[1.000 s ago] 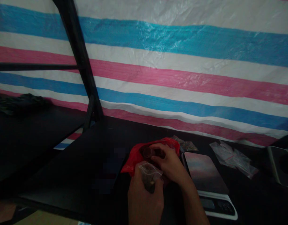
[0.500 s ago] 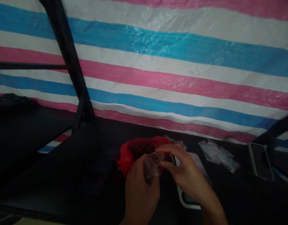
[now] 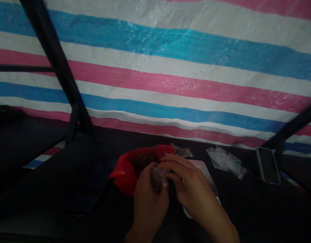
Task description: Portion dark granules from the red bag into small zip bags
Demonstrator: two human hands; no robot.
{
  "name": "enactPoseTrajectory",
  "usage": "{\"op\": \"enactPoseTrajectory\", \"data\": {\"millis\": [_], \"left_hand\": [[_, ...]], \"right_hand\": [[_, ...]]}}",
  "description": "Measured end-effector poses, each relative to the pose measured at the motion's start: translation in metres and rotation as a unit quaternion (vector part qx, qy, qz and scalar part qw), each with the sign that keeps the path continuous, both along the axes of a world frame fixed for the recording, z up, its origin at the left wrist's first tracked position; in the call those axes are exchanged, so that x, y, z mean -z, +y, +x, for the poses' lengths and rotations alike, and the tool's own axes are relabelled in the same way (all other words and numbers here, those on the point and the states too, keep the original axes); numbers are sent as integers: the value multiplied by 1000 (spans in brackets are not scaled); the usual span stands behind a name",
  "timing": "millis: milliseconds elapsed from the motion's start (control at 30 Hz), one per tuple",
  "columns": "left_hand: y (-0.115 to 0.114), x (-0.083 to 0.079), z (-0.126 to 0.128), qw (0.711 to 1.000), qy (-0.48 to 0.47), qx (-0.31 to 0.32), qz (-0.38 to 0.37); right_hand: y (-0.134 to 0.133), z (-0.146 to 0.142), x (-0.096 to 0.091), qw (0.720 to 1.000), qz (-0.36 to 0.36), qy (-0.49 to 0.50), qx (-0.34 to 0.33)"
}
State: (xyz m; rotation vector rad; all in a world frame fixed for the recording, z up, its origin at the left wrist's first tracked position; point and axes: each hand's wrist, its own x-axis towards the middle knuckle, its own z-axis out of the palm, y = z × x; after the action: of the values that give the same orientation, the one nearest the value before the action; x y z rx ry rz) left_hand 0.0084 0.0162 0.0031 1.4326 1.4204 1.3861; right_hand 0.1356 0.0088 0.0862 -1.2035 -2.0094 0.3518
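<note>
My left hand (image 3: 150, 202) is closed around a small clear plastic bag (image 3: 157, 180) with something dark in its lower part. Over the bag's mouth, my right hand (image 3: 191, 184) has its fingers bent and drawn together. The small clear cup it held a moment ago is now mostly hidden by those fingers. Just behind and left of both hands sits an open red plastic bag (image 3: 123, 173), holding loose dark brown bits (image 3: 144, 162). A flat white device with a grey top (image 3: 202, 168) lies partly under my right forearm.
Small clear bags (image 3: 225, 160) lie in a pile at the right, beside a phone (image 3: 268, 165). A filled clear packet (image 3: 183, 152) rests behind the red bag. Black frame bars (image 3: 56, 67) stand before the striped sheet (image 3: 170, 81) at the back of the black table (image 3: 56, 189).
The right hand has turned over the clear bag's mouth, and the cup's round rim no longer shows. The view has shifted slightly right.
</note>
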Motion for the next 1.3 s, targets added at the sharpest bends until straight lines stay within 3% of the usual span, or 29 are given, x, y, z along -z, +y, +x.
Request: {"op": "enactPoseTrajectory", "data": {"millis": [133, 267, 367, 533, 700, 800, 933, 1133, 1300], "left_hand": [[1, -6, 2, 999, -39, -7, -1], [-8, -10, -1, 996, -71, -54, 11], [-25, -3, 2, 993, -56, -100, 29], [-47, 14, 6, 991, 22, -125, 48], [-33, 5, -18, 994, 62, -80, -41], [-22, -3, -30, 992, 66, -76, -81], [-20, -3, -33, 994, 32, -71, -76], [-23, 8, -30, 996, -7, -78, -45], [-15, 1, -27, 996, 7, -69, -62]], "right_hand": [[3, 1, 0, 999, -21, 45, -4], [17, 2, 6, 993, 14, 106, 56], [34, -1, 20, 994, -19, 54, 97], [55, -21, 45, 983, -90, -93, 133], [62, -49, 52, 973, -93, -144, 154], [61, -58, 52, 976, -110, -137, 126], [59, -58, 51, 981, -147, -100, 84], [62, -40, 57, 973, -191, 19, 127], [57, -21, 47, 970, -171, 166, 51]]}}
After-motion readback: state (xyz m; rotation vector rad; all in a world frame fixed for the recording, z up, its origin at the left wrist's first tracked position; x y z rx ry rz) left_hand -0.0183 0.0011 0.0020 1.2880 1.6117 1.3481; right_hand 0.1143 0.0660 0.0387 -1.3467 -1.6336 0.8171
